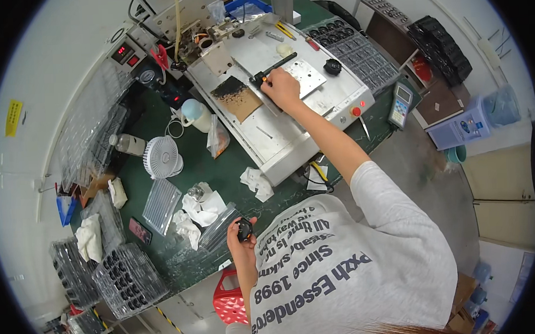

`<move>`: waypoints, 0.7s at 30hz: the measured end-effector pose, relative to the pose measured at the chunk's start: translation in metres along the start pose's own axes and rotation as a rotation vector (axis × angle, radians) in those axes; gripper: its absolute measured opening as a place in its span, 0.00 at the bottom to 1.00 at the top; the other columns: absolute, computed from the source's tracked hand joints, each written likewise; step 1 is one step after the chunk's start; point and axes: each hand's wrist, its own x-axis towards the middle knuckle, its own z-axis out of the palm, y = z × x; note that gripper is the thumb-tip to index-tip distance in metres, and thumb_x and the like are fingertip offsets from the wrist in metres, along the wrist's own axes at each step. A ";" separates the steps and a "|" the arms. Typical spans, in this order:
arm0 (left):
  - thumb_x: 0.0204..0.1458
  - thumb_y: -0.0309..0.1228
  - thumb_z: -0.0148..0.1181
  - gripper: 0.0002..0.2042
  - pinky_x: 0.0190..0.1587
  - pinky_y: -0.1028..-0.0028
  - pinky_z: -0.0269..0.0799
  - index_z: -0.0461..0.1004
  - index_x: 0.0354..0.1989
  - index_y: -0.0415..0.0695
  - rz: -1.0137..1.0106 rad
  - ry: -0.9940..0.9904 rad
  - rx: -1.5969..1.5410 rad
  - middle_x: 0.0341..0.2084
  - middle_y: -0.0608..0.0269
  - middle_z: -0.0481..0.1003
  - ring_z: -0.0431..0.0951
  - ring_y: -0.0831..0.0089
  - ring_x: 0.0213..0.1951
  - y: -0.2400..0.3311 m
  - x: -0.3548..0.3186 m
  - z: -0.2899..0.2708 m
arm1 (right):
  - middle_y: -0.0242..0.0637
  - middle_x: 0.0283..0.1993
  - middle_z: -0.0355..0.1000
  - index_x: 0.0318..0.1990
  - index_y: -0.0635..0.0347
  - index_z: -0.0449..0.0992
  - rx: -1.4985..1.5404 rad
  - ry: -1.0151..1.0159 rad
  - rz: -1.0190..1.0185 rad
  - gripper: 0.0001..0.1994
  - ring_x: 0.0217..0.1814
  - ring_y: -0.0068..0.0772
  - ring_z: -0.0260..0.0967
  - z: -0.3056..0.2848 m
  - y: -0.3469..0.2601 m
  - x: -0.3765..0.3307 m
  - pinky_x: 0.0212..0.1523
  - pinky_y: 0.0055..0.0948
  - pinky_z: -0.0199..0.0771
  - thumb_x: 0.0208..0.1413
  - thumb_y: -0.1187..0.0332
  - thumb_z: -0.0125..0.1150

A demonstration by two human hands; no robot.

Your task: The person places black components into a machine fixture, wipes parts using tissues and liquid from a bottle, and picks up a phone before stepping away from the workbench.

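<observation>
My left hand point(242, 245), low in front of my body, is closed around a small round black part point(244, 229). My right hand point(283, 88) reaches forward over the white machine bed point(260, 146). Its fingers are bent onto a black tool with a long straight bar point(282, 63); a small orange spot shows beside the fingertips, and the exact kind of tool cannot be made out. Left of this hand lies a brown sheet smeared black point(241, 102). Close by on its right is a silver plate with holes point(306, 77). Another round black part point(332, 67) sits farther right.
Trays of black parts stand at the far right point(358, 49) and near left point(129, 277). A white fan point(161, 157), a bottle point(128, 144), crumpled tissues point(201, 211) and a phone point(140, 230) lie on the green table. A red button point(355, 111) marks the machine's front edge.
</observation>
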 end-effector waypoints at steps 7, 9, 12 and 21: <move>0.54 0.36 0.46 0.14 0.17 0.81 0.59 0.64 0.46 0.44 -0.015 -0.048 0.071 0.35 0.45 0.76 0.66 0.76 0.15 0.001 0.015 0.000 | 0.38 0.27 0.74 0.29 0.61 0.76 0.361 0.114 0.008 0.14 0.28 0.33 0.73 -0.073 -0.019 0.042 0.31 0.28 0.71 0.42 0.58 0.63; 0.54 0.36 0.46 0.13 0.17 0.81 0.59 0.65 0.45 0.44 0.012 -0.048 0.064 0.35 0.45 0.76 0.67 0.76 0.15 0.001 0.017 0.001 | 0.36 0.29 0.75 0.35 0.65 0.77 0.533 -0.008 0.020 0.13 0.28 0.23 0.73 -0.091 -0.016 0.048 0.28 0.21 0.72 0.46 0.64 0.64; 0.55 0.37 0.46 0.14 0.18 0.80 0.60 0.65 0.46 0.43 0.022 -0.075 0.058 0.35 0.45 0.76 0.67 0.75 0.16 0.000 0.020 0.001 | 0.35 0.31 0.75 0.36 0.66 0.76 0.810 -0.097 0.084 0.11 0.29 0.20 0.73 -0.113 -0.014 0.031 0.28 0.17 0.72 0.49 0.67 0.63; 0.57 0.36 0.46 0.14 0.20 0.79 0.64 0.66 0.47 0.41 -0.149 -0.154 0.085 0.31 0.51 0.75 0.70 0.74 0.18 -0.019 0.047 -0.037 | 0.35 0.28 0.75 0.40 0.65 0.75 0.637 0.148 0.365 0.12 0.25 0.22 0.71 -0.079 0.142 -0.011 0.22 0.19 0.72 0.50 0.66 0.61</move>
